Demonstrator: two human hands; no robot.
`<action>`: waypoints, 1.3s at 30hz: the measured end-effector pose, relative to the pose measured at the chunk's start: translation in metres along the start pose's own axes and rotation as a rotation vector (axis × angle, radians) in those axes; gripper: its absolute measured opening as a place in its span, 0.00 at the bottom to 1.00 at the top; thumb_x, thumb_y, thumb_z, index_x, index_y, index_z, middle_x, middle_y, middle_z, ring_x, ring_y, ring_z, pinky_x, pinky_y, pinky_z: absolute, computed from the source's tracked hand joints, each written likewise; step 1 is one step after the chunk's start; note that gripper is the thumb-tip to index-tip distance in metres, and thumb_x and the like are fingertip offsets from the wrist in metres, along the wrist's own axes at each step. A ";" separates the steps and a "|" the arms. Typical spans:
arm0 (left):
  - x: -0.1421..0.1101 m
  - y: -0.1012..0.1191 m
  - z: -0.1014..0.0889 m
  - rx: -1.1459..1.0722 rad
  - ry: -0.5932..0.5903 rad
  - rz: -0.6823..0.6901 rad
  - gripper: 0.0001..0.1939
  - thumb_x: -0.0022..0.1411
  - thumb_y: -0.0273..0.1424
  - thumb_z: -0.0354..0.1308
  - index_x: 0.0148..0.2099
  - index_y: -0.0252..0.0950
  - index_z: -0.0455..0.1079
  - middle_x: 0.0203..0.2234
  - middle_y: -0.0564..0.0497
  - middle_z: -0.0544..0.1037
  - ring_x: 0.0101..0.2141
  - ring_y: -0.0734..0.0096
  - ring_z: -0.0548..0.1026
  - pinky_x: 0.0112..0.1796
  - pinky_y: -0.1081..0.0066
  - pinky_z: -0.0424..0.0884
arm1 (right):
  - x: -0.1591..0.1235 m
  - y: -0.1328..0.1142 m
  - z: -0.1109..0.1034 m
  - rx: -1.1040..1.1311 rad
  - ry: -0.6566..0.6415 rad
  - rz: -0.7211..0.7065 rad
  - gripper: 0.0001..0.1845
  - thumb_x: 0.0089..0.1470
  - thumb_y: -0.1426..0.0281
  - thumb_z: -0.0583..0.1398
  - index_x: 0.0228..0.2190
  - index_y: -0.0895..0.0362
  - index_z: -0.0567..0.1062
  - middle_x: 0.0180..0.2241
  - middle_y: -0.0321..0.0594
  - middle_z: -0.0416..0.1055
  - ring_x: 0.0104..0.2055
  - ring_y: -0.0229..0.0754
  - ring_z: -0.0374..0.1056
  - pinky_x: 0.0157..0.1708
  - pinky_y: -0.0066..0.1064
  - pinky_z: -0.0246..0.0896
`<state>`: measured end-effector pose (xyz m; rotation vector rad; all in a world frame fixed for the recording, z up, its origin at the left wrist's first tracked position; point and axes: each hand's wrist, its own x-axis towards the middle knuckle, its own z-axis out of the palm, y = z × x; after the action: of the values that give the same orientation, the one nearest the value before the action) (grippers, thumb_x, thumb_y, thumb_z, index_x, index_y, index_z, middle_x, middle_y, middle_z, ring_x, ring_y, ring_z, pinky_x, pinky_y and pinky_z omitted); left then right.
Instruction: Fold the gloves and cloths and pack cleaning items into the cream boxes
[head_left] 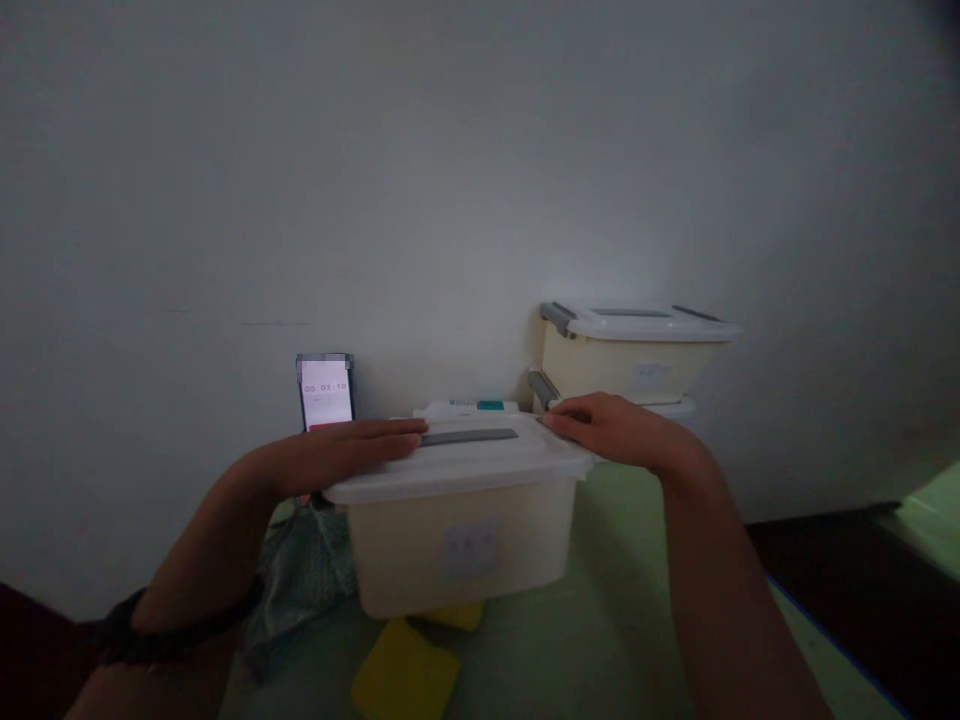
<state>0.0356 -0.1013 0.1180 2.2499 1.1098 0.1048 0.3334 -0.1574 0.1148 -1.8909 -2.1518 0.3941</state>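
A cream plastic storage box [457, 545] with a white lid [465, 462] and a grey handle strip stands on the pale green table in front of me. My left hand [352, 448] lies flat on the lid's left side, fingers stretched toward the handle. My right hand [607, 428] rests on the lid's right rear corner, fingers bent over its edge.
Two more lidded boxes [634, 355] are stacked against the wall at the right. A phone [326, 392] with a lit timer screen leans on the wall. A yellow sponge [405, 675] and a crumpled cloth [307, 575] lie by the box. The table edge [832, 645] runs at the right.
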 end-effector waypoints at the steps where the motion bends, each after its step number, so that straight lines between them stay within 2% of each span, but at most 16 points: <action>1: 0.000 0.000 0.000 -0.005 -0.001 -0.003 0.36 0.57 0.54 0.41 0.61 0.38 0.57 0.60 0.52 0.59 0.59 0.60 0.56 0.59 0.65 0.48 | 0.001 0.001 0.001 0.001 -0.010 0.009 0.22 0.55 0.59 0.51 0.41 0.60 0.76 0.42 0.48 0.74 0.43 0.48 0.69 0.43 0.34 0.60; 5: 0.001 -0.001 0.001 -0.015 -0.006 0.010 0.34 0.58 0.53 0.41 0.61 0.40 0.57 0.60 0.53 0.57 0.60 0.61 0.55 0.59 0.64 0.47 | 0.007 -0.001 0.004 0.003 -0.037 0.036 0.23 0.54 0.59 0.53 0.41 0.61 0.76 0.43 0.48 0.74 0.44 0.48 0.69 0.44 0.33 0.62; 13: 0.000 0.002 0.001 -0.006 -0.007 -0.017 0.34 0.58 0.53 0.42 0.61 0.40 0.56 0.61 0.53 0.57 0.60 0.61 0.55 0.59 0.65 0.46 | 0.005 -0.008 0.001 -0.133 -0.061 -0.007 0.20 0.57 0.69 0.48 0.43 0.63 0.75 0.46 0.51 0.72 0.48 0.50 0.68 0.48 0.36 0.59; 19: -0.001 0.004 0.001 0.009 0.007 -0.023 0.32 0.58 0.52 0.42 0.61 0.43 0.57 0.60 0.54 0.58 0.59 0.59 0.57 0.58 0.63 0.48 | 0.004 -0.008 0.002 -0.156 -0.065 -0.030 0.19 0.58 0.70 0.48 0.43 0.59 0.74 0.46 0.48 0.72 0.49 0.48 0.66 0.49 0.36 0.58; 22: 0.000 0.004 0.001 0.016 0.008 -0.019 0.33 0.58 0.52 0.42 0.61 0.43 0.57 0.60 0.54 0.58 0.59 0.59 0.57 0.58 0.64 0.48 | 0.005 -0.006 0.002 -0.113 -0.073 -0.013 0.19 0.58 0.70 0.48 0.42 0.59 0.75 0.43 0.47 0.74 0.44 0.47 0.71 0.45 0.33 0.62; 24: 0.001 0.003 0.001 0.019 0.006 -0.023 0.32 0.58 0.52 0.42 0.61 0.43 0.57 0.60 0.54 0.58 0.59 0.59 0.56 0.58 0.64 0.48 | 0.005 -0.003 0.003 -0.013 -0.104 0.042 0.19 0.58 0.70 0.48 0.44 0.59 0.74 0.41 0.47 0.75 0.37 0.45 0.73 0.36 0.31 0.67; 27: 0.001 0.003 0.001 0.013 0.005 -0.026 0.32 0.58 0.52 0.43 0.61 0.43 0.58 0.60 0.54 0.58 0.59 0.59 0.56 0.58 0.63 0.48 | 0.005 0.004 0.005 0.193 -0.212 0.128 0.21 0.56 0.72 0.48 0.48 0.60 0.71 0.38 0.47 0.75 0.27 0.41 0.73 0.23 0.28 0.67; 30: 0.000 0.002 0.000 0.003 0.000 -0.024 0.33 0.58 0.52 0.42 0.61 0.42 0.57 0.60 0.53 0.58 0.59 0.59 0.56 0.58 0.63 0.48 | 0.005 0.012 0.004 0.283 -0.297 0.127 0.21 0.55 0.73 0.48 0.48 0.59 0.70 0.37 0.45 0.76 0.24 0.38 0.72 0.22 0.27 0.67; 32: -0.001 0.003 0.000 0.006 -0.003 -0.033 0.33 0.58 0.52 0.42 0.61 0.41 0.57 0.60 0.53 0.58 0.59 0.59 0.55 0.59 0.63 0.47 | 0.005 0.017 0.001 0.193 -0.254 0.121 0.20 0.54 0.72 0.50 0.46 0.58 0.73 0.37 0.44 0.76 0.25 0.39 0.72 0.24 0.29 0.67; 36: -0.001 0.005 0.001 0.026 -0.004 -0.027 0.34 0.58 0.52 0.42 0.61 0.42 0.56 0.61 0.54 0.57 0.60 0.59 0.55 0.59 0.64 0.47 | 0.002 0.017 -0.008 -0.113 0.085 0.083 0.17 0.55 0.67 0.51 0.39 0.58 0.77 0.41 0.48 0.74 0.40 0.48 0.70 0.39 0.35 0.64; 38: 0.000 0.006 0.001 0.034 -0.002 -0.029 0.33 0.57 0.53 0.43 0.61 0.43 0.57 0.61 0.54 0.57 0.59 0.58 0.56 0.58 0.64 0.48 | 0.000 0.007 -0.009 -0.109 0.189 0.021 0.17 0.56 0.65 0.50 0.39 0.57 0.76 0.42 0.46 0.74 0.44 0.47 0.68 0.43 0.35 0.61; 39: 0.000 0.006 0.001 0.037 0.000 -0.036 0.33 0.57 0.52 0.43 0.61 0.43 0.57 0.61 0.54 0.58 0.59 0.58 0.56 0.58 0.64 0.48 | 0.000 -0.002 -0.008 -0.079 0.193 -0.017 0.17 0.57 0.64 0.50 0.39 0.57 0.75 0.42 0.45 0.74 0.43 0.46 0.69 0.43 0.33 0.60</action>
<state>0.0402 -0.1048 0.1209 2.2612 1.1601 0.0706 0.3349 -0.1575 0.1230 -1.8662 -2.0824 0.1184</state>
